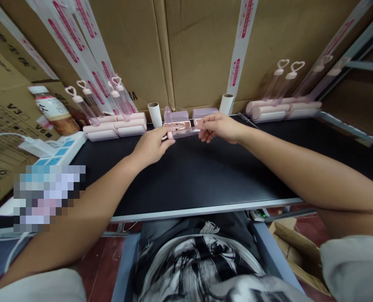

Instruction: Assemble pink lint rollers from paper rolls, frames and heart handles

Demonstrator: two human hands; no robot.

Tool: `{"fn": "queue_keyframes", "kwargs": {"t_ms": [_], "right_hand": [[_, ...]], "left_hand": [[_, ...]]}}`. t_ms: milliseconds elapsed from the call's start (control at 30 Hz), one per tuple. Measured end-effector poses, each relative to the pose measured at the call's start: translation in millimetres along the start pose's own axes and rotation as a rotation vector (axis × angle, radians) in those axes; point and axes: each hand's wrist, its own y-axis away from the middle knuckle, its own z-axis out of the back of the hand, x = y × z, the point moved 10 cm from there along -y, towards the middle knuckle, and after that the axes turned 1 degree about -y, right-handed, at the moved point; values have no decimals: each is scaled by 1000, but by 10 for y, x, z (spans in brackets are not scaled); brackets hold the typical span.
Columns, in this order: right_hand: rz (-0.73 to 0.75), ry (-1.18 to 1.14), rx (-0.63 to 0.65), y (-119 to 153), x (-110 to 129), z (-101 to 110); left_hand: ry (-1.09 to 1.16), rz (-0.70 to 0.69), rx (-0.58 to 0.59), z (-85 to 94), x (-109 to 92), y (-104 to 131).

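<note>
My left hand (151, 146) is closed around the pink-capped end of a clear tube (186, 133), above the back of the black table (202, 176). At the tube's other end, the fingers of my right hand (219, 126) are pinched together. The tube lies almost level between both hands. Just behind it are small pink trays (188, 124) and two lilac translucent blocks (178, 115). Fingers cover part of the tube, and its exact kind is hard to make out.
Pink holders with upright clear tubes topped by heart-shaped loops stand at left (131, 126) and right (269, 112). Two white cardboard tubes (155, 115) flank the lilac blocks. A drink bottle (54, 110) and power strip (65, 149) sit left. Large cardboard boxes (199, 46) wall the back.
</note>
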Motion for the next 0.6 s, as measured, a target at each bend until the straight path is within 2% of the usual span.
{"fn": "queue_keyframes", "kwargs": {"t_ms": [67, 167, 300, 367, 500, 600], "right_hand": [[-1, 145, 136, 39, 5, -107], [72, 340, 394, 217, 53, -437], [94, 386, 611, 448, 58, -776], [153, 415, 632, 476, 95, -837], [376, 497, 552, 438, 253, -844], [453, 496, 440, 385, 354, -774]], "left_hand": [[-44, -86, 80, -74, -130, 18], [-131, -173, 222, -224, -362, 85], [-140, -228, 286, -271, -576, 161], [-135, -246, 278, -257, -614, 184], [-101, -267, 194, -202, -630, 209], [16, -146, 46, -59, -469, 157]]}}
